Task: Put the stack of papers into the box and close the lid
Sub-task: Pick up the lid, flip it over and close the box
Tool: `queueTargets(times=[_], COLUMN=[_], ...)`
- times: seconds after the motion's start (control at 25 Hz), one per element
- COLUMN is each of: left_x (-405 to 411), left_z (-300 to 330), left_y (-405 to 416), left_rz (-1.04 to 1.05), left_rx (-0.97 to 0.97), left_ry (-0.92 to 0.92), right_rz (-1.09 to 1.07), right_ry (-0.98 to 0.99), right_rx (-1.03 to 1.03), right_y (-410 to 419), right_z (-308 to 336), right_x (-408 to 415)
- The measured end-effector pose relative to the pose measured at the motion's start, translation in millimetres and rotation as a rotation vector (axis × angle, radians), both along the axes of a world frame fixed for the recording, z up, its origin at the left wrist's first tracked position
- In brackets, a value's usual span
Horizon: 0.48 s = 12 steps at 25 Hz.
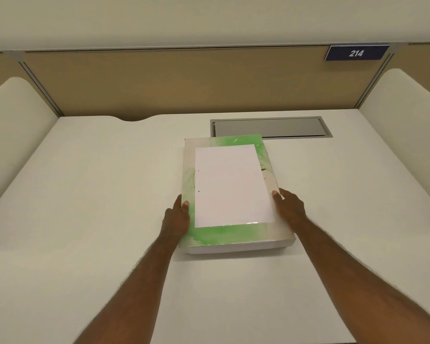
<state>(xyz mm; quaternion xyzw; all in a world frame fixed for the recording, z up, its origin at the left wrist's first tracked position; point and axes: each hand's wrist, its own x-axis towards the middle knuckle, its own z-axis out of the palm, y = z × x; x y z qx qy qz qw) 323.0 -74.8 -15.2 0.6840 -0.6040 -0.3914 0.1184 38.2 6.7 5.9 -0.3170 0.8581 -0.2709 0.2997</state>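
Papers (230,184) lay atop the closed box (236,235) at twelve o'clock; our left hand (175,219) and right hand (288,207) clasped its sides. Steady, level lifting seemed wise.

This is looking like a library or office study carrel: tan divider panels (196,80) are enclosing a white table (97,194), a metal cable hatch (271,127) is sitting flush, and a blue "214" seat plate (356,53) is hanging above.
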Motion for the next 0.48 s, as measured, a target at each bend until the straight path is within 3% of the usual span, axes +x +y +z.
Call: queueTargets(times=[0.48], left_x=[-5], left_z=[-8], left_y=[-4], left_rz=[-0.012], left_rx=[-0.022], left_ry=[-0.042], right_rz=[-0.014], right_ry=[0.052], right_rx=[0.055], right_y=[1], right_z=[-14], right_x=[6])
